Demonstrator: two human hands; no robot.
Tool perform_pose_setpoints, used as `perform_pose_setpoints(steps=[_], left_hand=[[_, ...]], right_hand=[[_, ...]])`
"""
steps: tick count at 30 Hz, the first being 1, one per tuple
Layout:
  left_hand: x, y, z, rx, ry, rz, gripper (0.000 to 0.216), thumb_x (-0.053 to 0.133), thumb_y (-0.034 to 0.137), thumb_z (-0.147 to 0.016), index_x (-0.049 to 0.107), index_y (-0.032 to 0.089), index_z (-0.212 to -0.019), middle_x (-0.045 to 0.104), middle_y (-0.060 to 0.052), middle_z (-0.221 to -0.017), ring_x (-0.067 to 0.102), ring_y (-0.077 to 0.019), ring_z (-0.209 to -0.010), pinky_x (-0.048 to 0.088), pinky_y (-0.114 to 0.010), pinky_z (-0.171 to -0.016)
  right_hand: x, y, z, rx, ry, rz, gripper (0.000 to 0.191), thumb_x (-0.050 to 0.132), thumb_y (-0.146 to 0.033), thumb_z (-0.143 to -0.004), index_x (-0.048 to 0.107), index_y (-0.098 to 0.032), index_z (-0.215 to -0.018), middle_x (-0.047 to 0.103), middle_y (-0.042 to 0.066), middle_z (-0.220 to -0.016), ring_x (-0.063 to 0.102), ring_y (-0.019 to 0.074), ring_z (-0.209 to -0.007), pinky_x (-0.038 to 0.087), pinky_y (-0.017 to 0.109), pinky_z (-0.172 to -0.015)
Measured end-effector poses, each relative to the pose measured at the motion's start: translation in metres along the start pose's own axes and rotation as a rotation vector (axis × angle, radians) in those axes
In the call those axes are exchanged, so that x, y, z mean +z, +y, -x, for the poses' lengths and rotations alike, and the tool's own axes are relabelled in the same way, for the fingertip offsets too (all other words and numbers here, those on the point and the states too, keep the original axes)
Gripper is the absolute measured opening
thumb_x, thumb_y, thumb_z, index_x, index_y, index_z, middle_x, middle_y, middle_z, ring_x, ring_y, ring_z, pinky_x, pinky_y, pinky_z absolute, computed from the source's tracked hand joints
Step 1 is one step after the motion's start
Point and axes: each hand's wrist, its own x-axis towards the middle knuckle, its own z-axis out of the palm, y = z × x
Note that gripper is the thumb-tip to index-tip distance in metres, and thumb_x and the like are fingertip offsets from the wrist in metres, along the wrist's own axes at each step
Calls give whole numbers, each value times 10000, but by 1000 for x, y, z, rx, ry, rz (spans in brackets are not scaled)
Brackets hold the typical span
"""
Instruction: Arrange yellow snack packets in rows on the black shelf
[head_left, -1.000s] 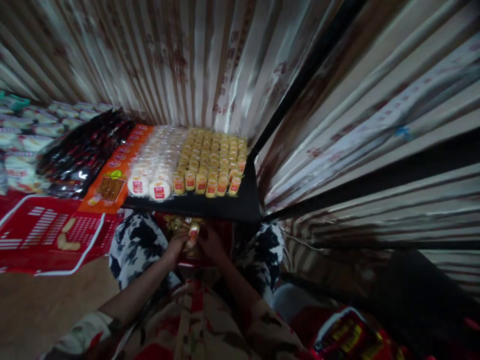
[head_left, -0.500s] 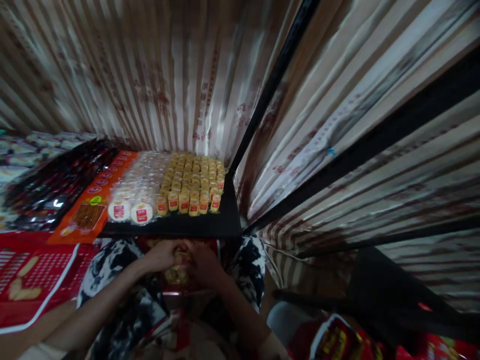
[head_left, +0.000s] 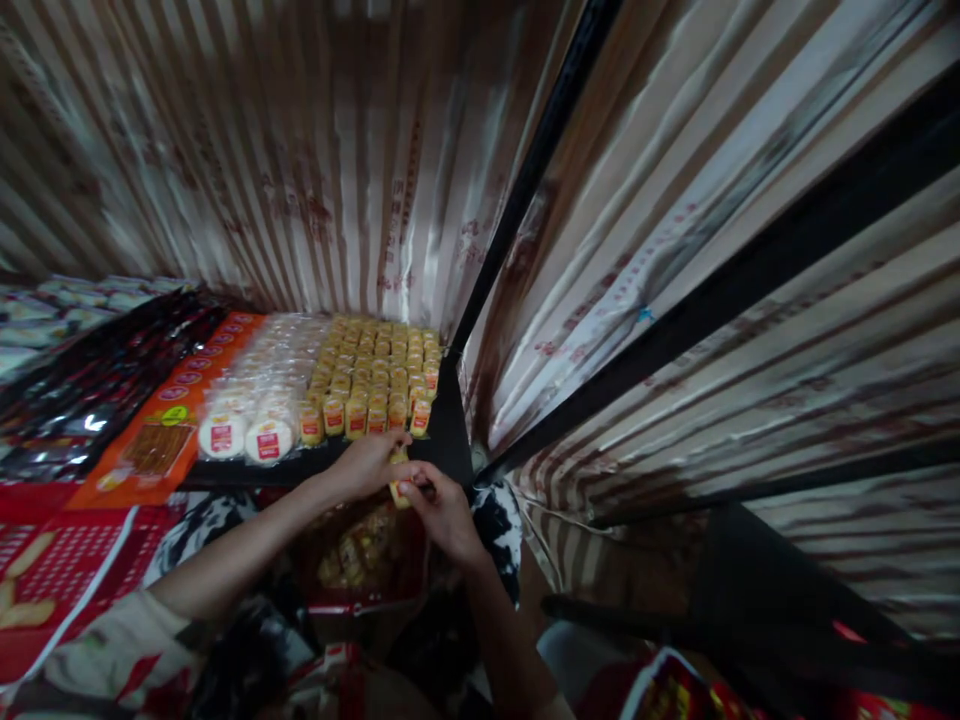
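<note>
My left hand (head_left: 367, 466) and my right hand (head_left: 445, 515) meet just in front of the shelf edge. Between their fingers is a small yellow wrapped snack cake (head_left: 400, 492), partly covered. Both hands are closed on it; whether a second cake is there I cannot tell. Rows of similar yellow snack cakes (head_left: 375, 375) with red labels stand on the black shelf (head_left: 446, 440) right beyond my fingers. Below my hands, on my lap, a red bag or box (head_left: 352, 606) holds more yellow packets (head_left: 360, 555).
Left of the cakes lie round white packets (head_left: 270, 438), an orange snack bag (head_left: 161, 445) and dark glossy packs (head_left: 82, 385). A red bag with a white edge (head_left: 82, 560) hangs at the left. Black poles (head_left: 517, 215) and striped sheeting (head_left: 322, 150) close in the back and right.
Both hands have risen from the red container on my lap toward the shelf front, bringing a yellow snack cake. The view has shifted slightly.
</note>
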Motion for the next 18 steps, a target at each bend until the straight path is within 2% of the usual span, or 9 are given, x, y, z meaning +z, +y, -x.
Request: perform_pose_setpoints(steps=[2, 5, 8, 10, 14, 18], left_hand=[[3, 9, -9, 26, 45, 9, 363, 617, 398, -716, 612, 175, -1003, 647, -30, -778, 594, -186, -734, 437, -264, -675], [16, 19, -20, 34, 170, 148, 315, 513, 351, -801, 577, 158, -1042, 655, -50, -855, 610, -165, -749, 479, -273, -688], [36, 20, -26, 37, 307, 280, 270, 457, 304, -839, 576, 165, -1038, 644, -77, -999, 615, -162, -861, 505, -291, -759], [50, 18, -29, 22, 363, 314, 269, 434, 282, -853, 583, 170, -1047, 622, -91, -1085, 594, -178, -969, 497, -316, -831], [74, 9, -38, -119, 372, 469, 319, 387, 292, -883, 586, 157, -1093, 593, -108, -1176, 572, -201, -1051, 499, -337, -862], [91, -2, -52, -227, 263, 710, 393, 350, 343, -911, 574, 130, -1154, 573, -123, -1240, 580, -209, -1068, 511, -332, -852]], right_hand=[[-1, 6, -6, 48, 95, -135, 244, 567, -355, -790, 629, -208, -974, 681, 15, -838, 632, 146, -729, 503, 249, -660], [-3, 16, -20, 94, 323, -244, 291, 561, -387, -785, 599, -181, -987, 674, 42, -868, 630, 152, -744, 509, 263, -667], [-5, 25, -37, 112, 525, -233, 367, 529, -408, -799, 549, -160, -1069, 657, 77, -941, 628, 168, -815, 507, 295, -733], [-5, 29, -49, 92, 592, -178, 428, 505, -416, -811, 515, -145, -1142, 641, 106, -1012, 618, 187, -890, 493, 321, -792], [-10, 30, -74, 34, 692, -57, 464, 443, -417, -845, 495, -131, -1207, 613, 137, -1100, 589, 207, -966, 467, 348, -839], [-23, 21, -97, -31, 749, 74, 451, 414, -396, -863, 500, -138, -1223, 590, 140, -1159, 557, 218, -1034, 447, 355, -869]])
